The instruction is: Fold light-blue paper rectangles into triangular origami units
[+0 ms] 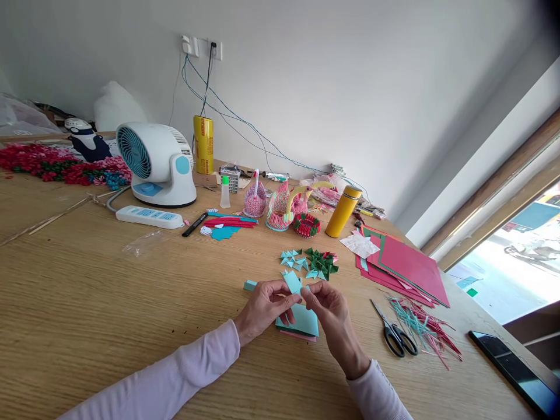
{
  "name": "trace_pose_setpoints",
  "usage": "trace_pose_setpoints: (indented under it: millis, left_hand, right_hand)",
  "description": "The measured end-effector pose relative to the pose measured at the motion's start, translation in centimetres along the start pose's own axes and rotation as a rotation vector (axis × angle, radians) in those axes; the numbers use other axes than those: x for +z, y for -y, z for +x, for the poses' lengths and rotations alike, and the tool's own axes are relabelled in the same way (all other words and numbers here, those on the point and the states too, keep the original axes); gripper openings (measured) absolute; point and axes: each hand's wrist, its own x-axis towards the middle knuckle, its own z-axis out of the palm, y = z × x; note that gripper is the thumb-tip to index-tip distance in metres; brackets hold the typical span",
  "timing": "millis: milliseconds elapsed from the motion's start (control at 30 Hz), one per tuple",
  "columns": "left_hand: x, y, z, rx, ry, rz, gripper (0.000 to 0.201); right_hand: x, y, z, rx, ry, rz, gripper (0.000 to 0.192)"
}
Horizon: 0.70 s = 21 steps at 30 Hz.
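Note:
Between my two hands is a small light blue piece of paper (293,282), raised above the table. The fingers and thumb of my left hand (268,304) pinch its lower left side. My right hand (329,303) pinches its right edge, thumb and fingers pressed together. Beneath my hands lies a stack of light blue paper slips (303,320), with green and pink ones under it. A light blue paper block (249,285) sits just past my left hand. Beyond my fingers are folded light blue triangles (301,264) and folded green triangles (322,265).
Scissors (398,338) lie to the right beside thin paper strips (424,326); a phone (511,364) rests farther right. Coloured sheets (413,265), a yellow flask (344,212) and woven-looking paper baskets (280,210) stand farther back. A white fan (168,163) and power strip (150,217) are at left.

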Motion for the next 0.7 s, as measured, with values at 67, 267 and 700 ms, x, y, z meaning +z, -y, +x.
trace_pose_setpoints:
  millis: [67,267,700]
  left_hand:
    - [0.01,0.12,0.03,0.004,-0.012,-0.024,0.035]
    - [0.17,-0.24,-0.11,-0.023,-0.023,-0.168,0.034]
    - [-0.03,-0.11,-0.09,-0.077,-0.018,-0.234,0.033]
  right_hand:
    - [-0.03,0.08,-0.02,-0.012,0.007,-0.010,0.032]
    - [-0.07,0.31,0.01,-0.018,0.010,-0.030,0.034]
    - [-0.02,0.45,-0.16,-0.009,0.057,0.050,0.033]
